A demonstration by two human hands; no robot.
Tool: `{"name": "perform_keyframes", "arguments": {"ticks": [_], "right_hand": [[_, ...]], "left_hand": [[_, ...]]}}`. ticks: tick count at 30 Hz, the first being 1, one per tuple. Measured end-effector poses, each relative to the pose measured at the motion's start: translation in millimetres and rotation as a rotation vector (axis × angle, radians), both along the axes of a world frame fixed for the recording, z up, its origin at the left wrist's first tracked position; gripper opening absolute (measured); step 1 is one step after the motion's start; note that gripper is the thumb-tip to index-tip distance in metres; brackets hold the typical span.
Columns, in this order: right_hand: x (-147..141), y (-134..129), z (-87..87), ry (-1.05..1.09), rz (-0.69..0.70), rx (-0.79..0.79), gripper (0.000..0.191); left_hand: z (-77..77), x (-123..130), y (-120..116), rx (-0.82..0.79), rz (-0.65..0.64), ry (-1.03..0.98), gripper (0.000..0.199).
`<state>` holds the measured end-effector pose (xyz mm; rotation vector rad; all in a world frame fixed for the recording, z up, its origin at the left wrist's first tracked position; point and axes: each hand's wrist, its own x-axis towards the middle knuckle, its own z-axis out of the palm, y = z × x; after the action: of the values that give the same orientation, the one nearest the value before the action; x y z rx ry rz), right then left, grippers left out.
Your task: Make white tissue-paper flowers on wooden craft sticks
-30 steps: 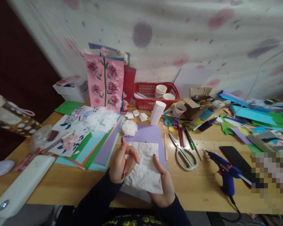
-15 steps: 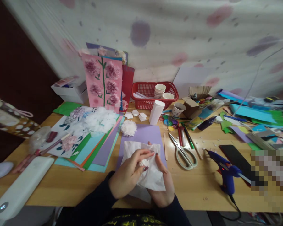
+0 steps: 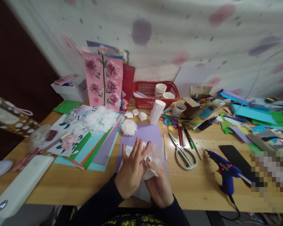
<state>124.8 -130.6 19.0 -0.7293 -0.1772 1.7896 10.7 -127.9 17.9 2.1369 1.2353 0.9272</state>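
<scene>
Spotted fabric point(image 3: 108, 28) hangs behind a wood-topped counter point(image 3: 91, 186) crowded with craft supplies. Near its front edge, a thin white tissue point(image 3: 158, 154) lies between the person's two hands, over purple paper point(image 3: 151, 131). Their left hand point(image 3: 132, 171) has its fingers fanned across the tissue and its thumb at the gathered middle; whether that hand pinches is unclear. Their right hand point(image 3: 159, 185) is partly closed, thumb pressing the tissue from above against fingers hidden underneath. Such flimsy material could rip if the hands pull against each other, or spring loose if the right thumb eases off too soon. Just beyond the left fingers sits a ruffled white pompom point(image 3: 129, 127), which a forward push might flatten or roll. To the right of the hands lie scissors point(image 3: 184, 153) with blades parted, so a careless sideways reach risks a nick. Farther right, a blue glue gun point(image 3: 226, 171) shows a small red light and may be hot; its cord point(image 3: 237, 205) loops past the counter's front edge, where a snagging sleeve could drag it down.
</scene>
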Motion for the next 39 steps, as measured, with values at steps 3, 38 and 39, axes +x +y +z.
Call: {"name": "perform_keyframes", "arguments": {"ticks": [3, 38, 39], "right_hand": [[-0.3, -0.9, -1.2, -0.088, 0.001, 0.013, 0.047], [17.8, 1.5, 1.4, -0.305, 0.097, 0.008, 0.040], [18.4, 1.8, 1.5, -0.302, 0.090, 0.007, 0.040]], "left_hand": [[3.2, -4.8, 0.6, -0.080, 0.065, -0.310, 0.072], [7.4, -26.4, 5.5, -0.245, 0.135, -0.316, 0.046], [5.4, -27.1, 5.7, -0.375, 0.169, -0.383, 0.045]]}}
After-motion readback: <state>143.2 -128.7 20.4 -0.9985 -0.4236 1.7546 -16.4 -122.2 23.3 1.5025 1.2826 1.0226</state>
